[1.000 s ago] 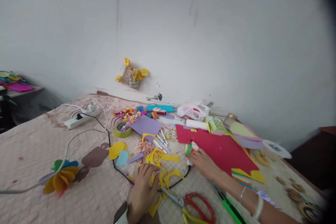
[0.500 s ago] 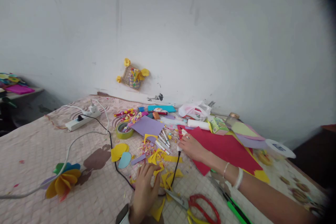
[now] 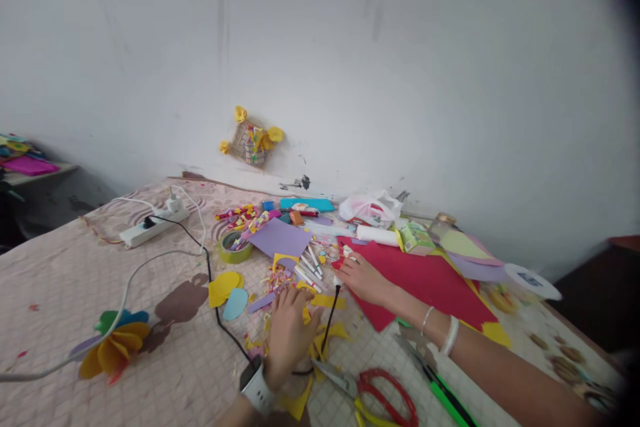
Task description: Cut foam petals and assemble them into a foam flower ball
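While the left hand (image 3: 291, 339) is held open over yellow paper scraps (image 3: 325, 340), a small white-and-red piece (image 3: 347, 253) is pinched by the right hand (image 3: 365, 282).

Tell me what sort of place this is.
Probably a home craft corner: a quilted pink cover serves as the work surface, holding a sheet of red paper, red-handled scissors and a paper flower.

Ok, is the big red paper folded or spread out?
Spread out: the red paper lies flat, with the right hand resting at its edge.
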Motion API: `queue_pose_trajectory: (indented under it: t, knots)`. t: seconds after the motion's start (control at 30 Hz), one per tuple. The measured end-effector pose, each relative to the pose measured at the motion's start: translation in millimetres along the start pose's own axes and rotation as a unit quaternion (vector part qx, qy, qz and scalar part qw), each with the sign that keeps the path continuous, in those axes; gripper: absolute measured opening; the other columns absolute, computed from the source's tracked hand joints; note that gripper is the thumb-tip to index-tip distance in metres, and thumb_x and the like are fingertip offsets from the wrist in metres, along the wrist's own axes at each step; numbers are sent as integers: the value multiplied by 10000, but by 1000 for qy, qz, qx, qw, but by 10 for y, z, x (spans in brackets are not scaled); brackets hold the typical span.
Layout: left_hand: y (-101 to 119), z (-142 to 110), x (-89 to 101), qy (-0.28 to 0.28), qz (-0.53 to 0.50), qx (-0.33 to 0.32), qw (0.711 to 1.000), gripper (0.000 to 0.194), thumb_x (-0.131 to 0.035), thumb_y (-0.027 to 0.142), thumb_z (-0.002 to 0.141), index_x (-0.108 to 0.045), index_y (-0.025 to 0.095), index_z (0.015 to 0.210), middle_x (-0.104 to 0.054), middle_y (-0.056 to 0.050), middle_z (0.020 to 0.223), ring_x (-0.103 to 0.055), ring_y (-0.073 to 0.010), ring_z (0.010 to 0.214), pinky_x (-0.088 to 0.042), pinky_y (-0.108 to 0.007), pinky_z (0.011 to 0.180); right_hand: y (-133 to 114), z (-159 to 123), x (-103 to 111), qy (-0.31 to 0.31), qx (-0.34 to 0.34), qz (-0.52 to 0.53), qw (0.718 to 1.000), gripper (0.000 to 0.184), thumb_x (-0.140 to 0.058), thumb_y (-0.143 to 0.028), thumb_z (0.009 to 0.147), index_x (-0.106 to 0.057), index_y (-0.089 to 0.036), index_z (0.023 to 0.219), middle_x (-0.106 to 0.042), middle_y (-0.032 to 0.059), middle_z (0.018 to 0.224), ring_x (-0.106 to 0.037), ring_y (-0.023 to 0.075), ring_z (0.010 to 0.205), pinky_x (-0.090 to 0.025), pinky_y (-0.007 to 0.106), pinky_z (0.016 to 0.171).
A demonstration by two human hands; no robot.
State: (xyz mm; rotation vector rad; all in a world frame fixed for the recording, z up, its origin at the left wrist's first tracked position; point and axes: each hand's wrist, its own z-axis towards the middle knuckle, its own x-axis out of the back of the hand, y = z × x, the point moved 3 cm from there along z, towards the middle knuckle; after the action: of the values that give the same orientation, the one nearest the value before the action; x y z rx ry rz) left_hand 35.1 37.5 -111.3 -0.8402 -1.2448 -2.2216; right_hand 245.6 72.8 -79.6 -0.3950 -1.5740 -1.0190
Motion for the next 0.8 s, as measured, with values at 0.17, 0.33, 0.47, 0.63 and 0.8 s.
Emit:
queue_pose_trajectory:
  t: [0.17, 0.33, 0.47, 0.63, 0.8]
  knots:
    - [299, 411, -392, -36, 18, 11, 999, 304, -719, 353, 755, -673, 208, 1018, -673, -83, 1059, -576, -302, 1072, -393, -433, 942, -15, -85, 79, 10, -10, -6, 1000, 196, -528, -84, 941, -692, -142, 1033, -724, 102, 962, -632, 249, 992, -417, 481, 1001]
    - [332, 592, -677, -67, 30, 31, 997, 226, -701, 299, 757, -679, 191, 955, -671, -94, 1070, -579, -296, 1072, -386, -415, 940, -20, -64, 73, 15, -5, -15, 1000, 202, -520, -90, 940, -710, -156, 960, -730, 91, 922, -637, 241, 943, -418, 469, 1003]
    - [317, 650, -770, -78, 33, 51, 995, 224, -681, 263, 776, -667, 186, 986, -666, -102, 1113, -566, -292, 1108, -383, -407, 950, 2, -6, 28, 12, 3, -14, 1000, 132, -578, -118, 928, -707, -145, 918, -727, 68, 879, -638, 240, 981, -407, 488, 1035]
    - [331, 716, -853, -90, 37, 71, 993, 209, -670, 273, 830, -658, 144, 995, -662, -101, 1117, -574, -273, 1109, -415, -437, 959, 13, 59, -55, 0, 6, -1, 1000, 215, -610, -280, 952, -633, -163, 1131, -655, 70, 1162, -650, 224, 1011, -535, 449, 880]
    - [325, 737, -899, -102, 24, 70, 992, 243, -620, 347, 908, -649, 142, 1036, -652, -81, 1131, -599, -247, 1087, -460, -484, 956, 54, 35, -32, 3, -20, 34, 999, 252, -605, -301, 954, -618, -165, 1166, -637, 80, 1200, -643, 233, 1026, -533, 456, 881]
